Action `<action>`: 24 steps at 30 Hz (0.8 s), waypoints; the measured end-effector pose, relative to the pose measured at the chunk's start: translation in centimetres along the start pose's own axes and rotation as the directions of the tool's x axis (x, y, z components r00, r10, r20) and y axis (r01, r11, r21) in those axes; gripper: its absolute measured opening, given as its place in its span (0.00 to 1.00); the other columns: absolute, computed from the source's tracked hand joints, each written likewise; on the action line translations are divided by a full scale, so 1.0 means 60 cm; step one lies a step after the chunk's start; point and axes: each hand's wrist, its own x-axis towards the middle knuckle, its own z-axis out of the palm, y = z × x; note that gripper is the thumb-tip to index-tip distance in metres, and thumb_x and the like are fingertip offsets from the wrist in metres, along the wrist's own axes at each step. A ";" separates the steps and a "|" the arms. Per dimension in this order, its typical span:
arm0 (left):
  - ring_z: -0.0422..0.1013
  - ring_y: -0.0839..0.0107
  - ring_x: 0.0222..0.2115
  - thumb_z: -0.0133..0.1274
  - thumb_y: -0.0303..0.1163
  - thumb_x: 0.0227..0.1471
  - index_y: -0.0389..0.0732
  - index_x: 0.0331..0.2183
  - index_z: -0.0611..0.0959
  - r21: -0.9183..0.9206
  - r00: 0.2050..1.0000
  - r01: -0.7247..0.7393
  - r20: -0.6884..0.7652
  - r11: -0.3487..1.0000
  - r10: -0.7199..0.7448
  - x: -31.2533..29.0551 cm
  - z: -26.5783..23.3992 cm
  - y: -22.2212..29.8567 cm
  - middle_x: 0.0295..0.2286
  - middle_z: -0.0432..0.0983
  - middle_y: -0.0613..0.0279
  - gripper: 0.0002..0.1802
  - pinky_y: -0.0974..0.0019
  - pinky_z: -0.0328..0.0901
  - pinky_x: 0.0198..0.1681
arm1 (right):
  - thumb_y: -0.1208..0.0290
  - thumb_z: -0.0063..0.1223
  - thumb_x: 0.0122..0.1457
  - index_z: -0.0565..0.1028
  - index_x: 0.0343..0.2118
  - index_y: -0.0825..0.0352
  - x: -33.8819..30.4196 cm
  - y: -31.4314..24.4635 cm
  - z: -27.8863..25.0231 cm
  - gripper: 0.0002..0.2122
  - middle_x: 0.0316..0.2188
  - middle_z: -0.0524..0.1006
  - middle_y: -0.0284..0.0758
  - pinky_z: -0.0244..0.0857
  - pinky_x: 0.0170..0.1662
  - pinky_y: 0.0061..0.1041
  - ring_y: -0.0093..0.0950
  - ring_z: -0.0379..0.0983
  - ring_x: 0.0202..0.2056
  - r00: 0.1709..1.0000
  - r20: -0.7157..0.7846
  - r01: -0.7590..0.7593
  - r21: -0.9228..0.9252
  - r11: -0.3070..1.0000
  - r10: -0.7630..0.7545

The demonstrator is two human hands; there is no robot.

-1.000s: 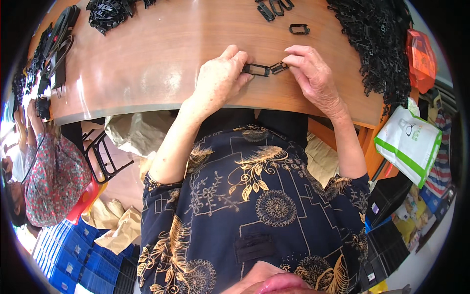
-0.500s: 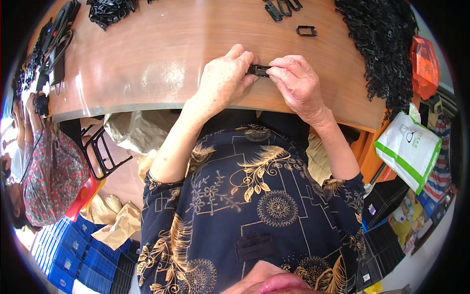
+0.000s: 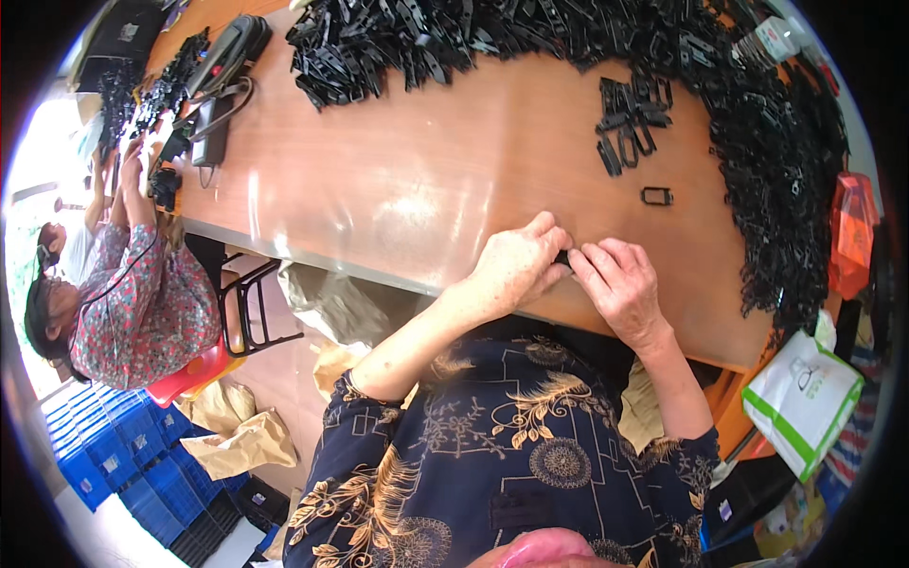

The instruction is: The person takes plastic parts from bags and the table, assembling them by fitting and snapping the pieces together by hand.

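Observation:
My left hand [image 3: 516, 266] and my right hand [image 3: 617, 289] meet just above the near edge of the wooden table. Both are closed, pinching a small black plastic part [image 3: 563, 257] from either side. Fingers cover most of that part, so only a dark sliver of it shows. On the tabletop beyond my right hand lies a single black rectangular plastic frame [image 3: 656, 196]. Farther off is a loose cluster of similar black plastic frames [image 3: 629, 142], some overlapping.
A heap of black plastic parts [image 3: 417, 47] spans the table's [image 3: 360, 180] far side and runs down its right. Right of it are an orange bag [image 3: 853, 232] and a white-green bag [image 3: 803, 402]. At left sit a co-worker [image 3: 142, 312], a black case [image 3: 227, 57] and blue crates [image 3: 109, 440].
The view has tilted up and turned, showing more of the far heap. Both hands are still together, and their fingers now cover more of the black plastic part.

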 end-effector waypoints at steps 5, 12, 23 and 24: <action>0.76 0.57 0.30 0.58 0.33 0.49 0.45 0.40 0.79 0.137 0.994 0.021 -0.112 0.990 -0.005 0.048 -0.066 -0.064 0.33 0.76 0.56 0.14 0.59 0.71 0.33 | 0.76 0.57 0.45 0.79 0.40 0.70 0.011 0.009 0.008 0.15 0.34 0.77 0.36 0.68 0.36 0.28 0.30 0.72 0.36 1.000 0.014 0.000 0.080 0.997 -0.002; 0.75 0.51 0.36 0.58 0.27 0.48 0.49 0.48 0.76 0.627 0.900 0.247 -0.431 0.739 0.065 0.174 -0.256 -0.187 0.42 0.69 0.54 0.22 0.53 0.71 0.37 | 0.79 0.58 0.44 0.78 0.39 0.70 0.016 0.012 0.007 0.15 0.31 0.76 0.34 0.70 0.33 0.28 0.30 0.72 0.35 0.998 -0.013 -0.059 0.181 0.982 0.062; 0.71 0.72 0.24 0.59 0.22 0.48 0.37 0.36 0.75 -0.009 0.985 0.034 -0.167 0.999 -0.035 0.070 -0.152 -0.056 0.26 0.76 0.59 0.12 0.68 0.66 0.29 | 0.80 0.54 0.61 0.75 0.39 0.73 0.021 -0.009 -0.016 0.06 0.30 0.78 0.31 0.68 0.31 0.16 0.16 0.72 0.27 0.692 0.334 -0.479 0.876 0.061 0.640; 0.71 0.72 0.24 0.59 0.22 0.48 0.37 0.36 0.75 -0.020 0.985 0.041 -0.166 0.999 -0.044 0.050 -0.136 -0.043 0.26 0.76 0.59 0.12 0.68 0.66 0.29 | 0.80 0.54 0.61 0.75 0.39 0.72 0.036 -0.014 -0.027 0.05 0.30 0.78 0.30 0.68 0.30 0.16 0.15 0.72 0.27 0.702 0.346 -0.473 0.880 0.045 0.623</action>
